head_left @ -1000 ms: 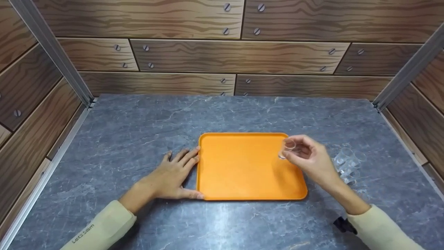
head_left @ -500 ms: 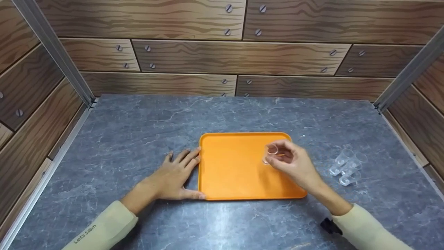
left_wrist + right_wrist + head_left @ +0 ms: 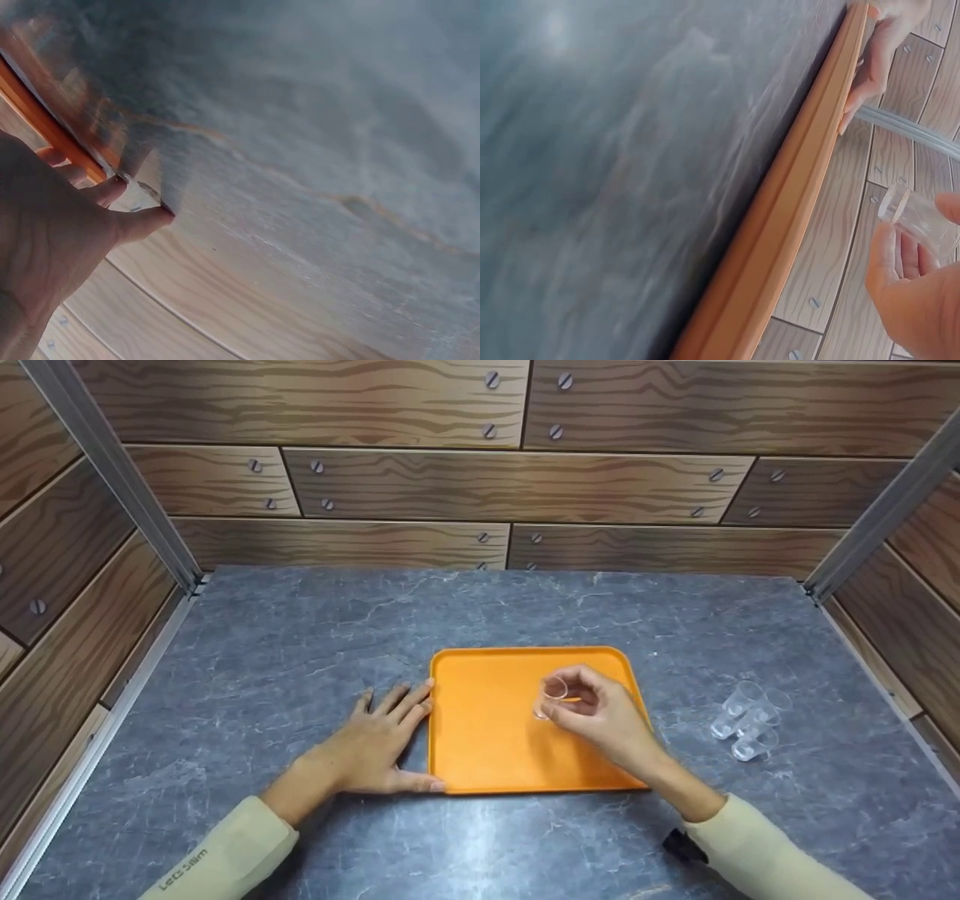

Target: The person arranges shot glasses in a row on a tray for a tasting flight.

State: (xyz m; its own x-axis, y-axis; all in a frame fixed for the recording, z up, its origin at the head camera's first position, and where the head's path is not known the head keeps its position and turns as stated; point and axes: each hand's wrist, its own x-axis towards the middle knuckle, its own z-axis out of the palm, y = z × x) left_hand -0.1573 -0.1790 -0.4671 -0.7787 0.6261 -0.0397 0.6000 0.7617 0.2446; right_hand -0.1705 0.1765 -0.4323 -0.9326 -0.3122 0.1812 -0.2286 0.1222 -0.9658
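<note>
Now, right hand [image 3: 604, 720] pinching clear cup [image 3: 921, 216], above orange tray [image 3: 487, 735], left hand [image 3: 377, 744] spread against its edge

Tray [image 3: 487, 750] lay on table [image 3: 300, 607]
Left hand [image 3: 379, 746] touched its left edge; one cup [image 3: 541, 702] was above, more cups [image 3: 756, 722] right.

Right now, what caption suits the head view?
Right hand holds a clear cup above an orange tray; left hand touches the tray's edge.
</note>
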